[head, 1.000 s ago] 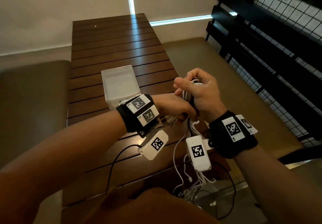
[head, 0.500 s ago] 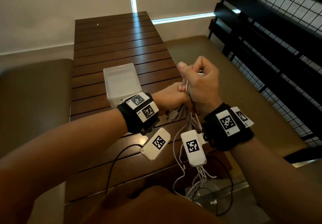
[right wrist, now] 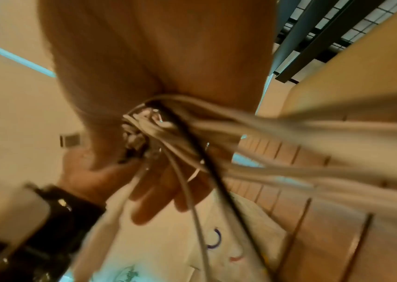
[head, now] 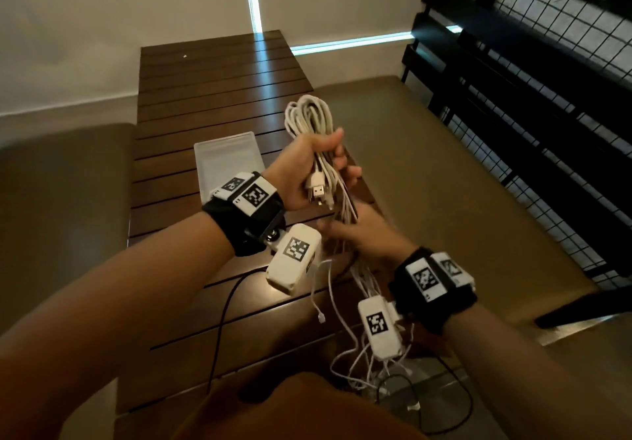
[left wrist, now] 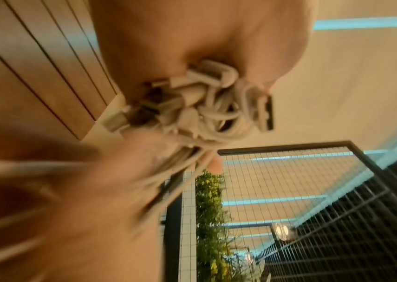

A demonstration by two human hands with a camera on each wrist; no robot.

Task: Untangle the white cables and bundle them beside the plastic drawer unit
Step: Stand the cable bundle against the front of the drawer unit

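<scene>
A bundle of white cables (head: 307, 114) is gripped in my left hand (head: 328, 155), held above the table's right edge. The loops stand up above the fist and USB plugs (head: 318, 191) stick out below it. My right hand (head: 355, 234) is blurred, just below the left hand, and closes round the strands running down from the bundle. Loose ends (head: 355, 357) hang past the table edge towards the floor. The left wrist view shows plugs and cables (left wrist: 216, 106) coming out of the fist. Strands (right wrist: 158, 129) also leave the palm in the right wrist view. The plastic drawer unit (head: 225, 155) stands on the table behind my left wrist.
The dark slatted wooden table (head: 219, 77) runs away from me. Padded benches flank it on the left (head: 61, 183) and on the right (head: 427, 152). A black railing with wire mesh (head: 513, 80) stands behind the right bench. A thin black lead (head: 222, 320) crosses the near table.
My left hand has risen and turned, lifting the bundle so its loops stand above the fist. My right hand left the top of the bundle and dropped below the left hand along the strands.
</scene>
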